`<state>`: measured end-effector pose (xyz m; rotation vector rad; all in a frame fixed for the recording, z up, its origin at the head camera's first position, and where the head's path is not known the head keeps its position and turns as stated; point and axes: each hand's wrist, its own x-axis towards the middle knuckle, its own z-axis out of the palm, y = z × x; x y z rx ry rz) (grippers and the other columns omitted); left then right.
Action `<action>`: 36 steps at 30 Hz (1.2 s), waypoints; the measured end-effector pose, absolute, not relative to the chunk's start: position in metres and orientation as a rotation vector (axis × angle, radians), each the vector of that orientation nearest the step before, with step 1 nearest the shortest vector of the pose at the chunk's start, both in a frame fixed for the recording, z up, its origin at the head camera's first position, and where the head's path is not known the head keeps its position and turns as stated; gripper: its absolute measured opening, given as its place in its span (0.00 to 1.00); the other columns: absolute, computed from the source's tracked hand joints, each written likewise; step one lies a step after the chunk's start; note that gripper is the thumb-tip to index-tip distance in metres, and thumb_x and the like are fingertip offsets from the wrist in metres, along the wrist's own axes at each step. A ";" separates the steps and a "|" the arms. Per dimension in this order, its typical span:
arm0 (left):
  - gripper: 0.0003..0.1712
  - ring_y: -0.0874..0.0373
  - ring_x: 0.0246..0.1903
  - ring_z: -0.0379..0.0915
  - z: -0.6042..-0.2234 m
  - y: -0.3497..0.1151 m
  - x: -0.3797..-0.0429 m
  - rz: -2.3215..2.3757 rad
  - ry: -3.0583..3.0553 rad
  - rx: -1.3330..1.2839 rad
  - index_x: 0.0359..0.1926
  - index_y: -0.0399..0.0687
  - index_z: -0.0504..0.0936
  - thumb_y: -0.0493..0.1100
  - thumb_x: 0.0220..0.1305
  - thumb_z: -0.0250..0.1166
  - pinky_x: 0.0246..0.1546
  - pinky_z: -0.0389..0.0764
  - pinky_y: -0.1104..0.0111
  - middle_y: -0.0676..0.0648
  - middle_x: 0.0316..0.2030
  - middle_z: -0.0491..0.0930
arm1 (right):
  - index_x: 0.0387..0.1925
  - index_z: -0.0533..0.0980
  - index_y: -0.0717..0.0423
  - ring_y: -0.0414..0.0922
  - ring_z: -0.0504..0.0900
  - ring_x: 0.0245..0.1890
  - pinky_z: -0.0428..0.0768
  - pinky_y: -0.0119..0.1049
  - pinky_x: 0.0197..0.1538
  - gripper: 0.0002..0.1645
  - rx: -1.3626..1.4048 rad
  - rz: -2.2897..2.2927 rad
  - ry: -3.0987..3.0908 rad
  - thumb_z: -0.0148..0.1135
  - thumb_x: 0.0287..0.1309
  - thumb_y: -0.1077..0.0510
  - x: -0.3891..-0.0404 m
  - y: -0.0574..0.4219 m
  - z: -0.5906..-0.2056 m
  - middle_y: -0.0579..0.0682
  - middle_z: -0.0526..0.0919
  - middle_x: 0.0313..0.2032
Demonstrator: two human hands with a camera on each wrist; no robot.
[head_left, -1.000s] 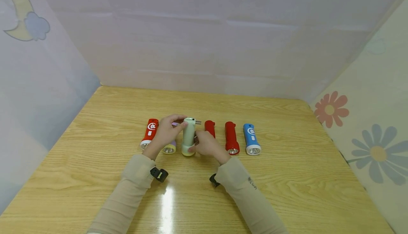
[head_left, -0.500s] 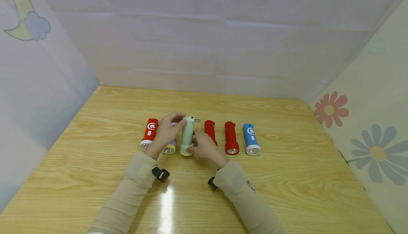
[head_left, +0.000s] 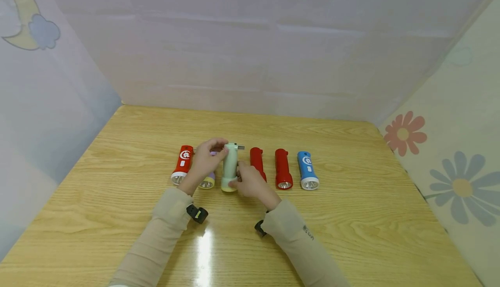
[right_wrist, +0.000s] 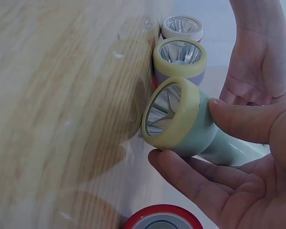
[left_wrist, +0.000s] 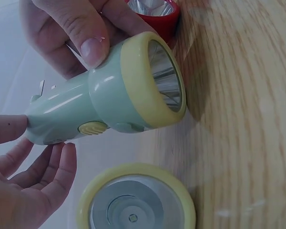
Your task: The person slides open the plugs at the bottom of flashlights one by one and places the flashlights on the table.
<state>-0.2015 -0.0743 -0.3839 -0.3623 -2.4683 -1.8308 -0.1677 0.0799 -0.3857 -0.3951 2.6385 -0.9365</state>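
Observation:
A mint-green flashlight (head_left: 230, 165) with a pale yellow head ring is held between both hands, tilted with its lens toward the near side. Two metal plug prongs (head_left: 241, 147) stick out sideways from its tail. My left hand (head_left: 205, 161) pinches the tail end between thumb and fingers. Lower down, my right hand (head_left: 251, 180) grips the head, its thumb on one side and fingers on the other in the right wrist view. The yellow ring (right_wrist: 186, 119) is right at the tabletop. A yellow slide switch (left_wrist: 92, 128) shows on the body in the left wrist view.
Left of it lie a purple flashlight (head_left: 207, 183) with a yellow ring, partly behind my left hand, and a red-and-white one (head_left: 183, 163). To the right are two red flashlights (head_left: 256, 159), then a blue-and-white one (head_left: 307, 169). All rest on a wooden table (head_left: 371, 217).
Both hands have shifted the mint-green flashlight slightly left, and its prongs have turned so that they nearly overlap. Over the last half second almost nothing has moved.

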 end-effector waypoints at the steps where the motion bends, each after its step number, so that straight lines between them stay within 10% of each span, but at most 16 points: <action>1: 0.14 0.48 0.44 0.72 -0.384 -0.074 -0.202 -1.835 -2.470 -0.358 0.48 0.34 0.76 0.35 0.61 0.58 0.46 0.72 0.58 0.38 0.43 0.77 | 0.56 0.63 0.68 0.48 0.76 0.40 0.77 0.41 0.43 0.31 -0.401 -0.939 2.643 0.62 0.55 0.57 -0.167 0.080 -0.386 0.59 0.76 0.46; 36: 0.22 0.47 0.46 0.72 -0.390 -0.073 -0.205 -1.853 -2.615 -0.239 0.54 0.37 0.72 0.32 0.57 0.62 0.46 0.74 0.58 0.40 0.49 0.73 | 0.56 0.63 0.66 0.47 0.78 0.37 0.77 0.40 0.39 0.33 -0.438 -0.976 2.706 0.65 0.52 0.57 -0.159 0.078 -0.390 0.56 0.79 0.40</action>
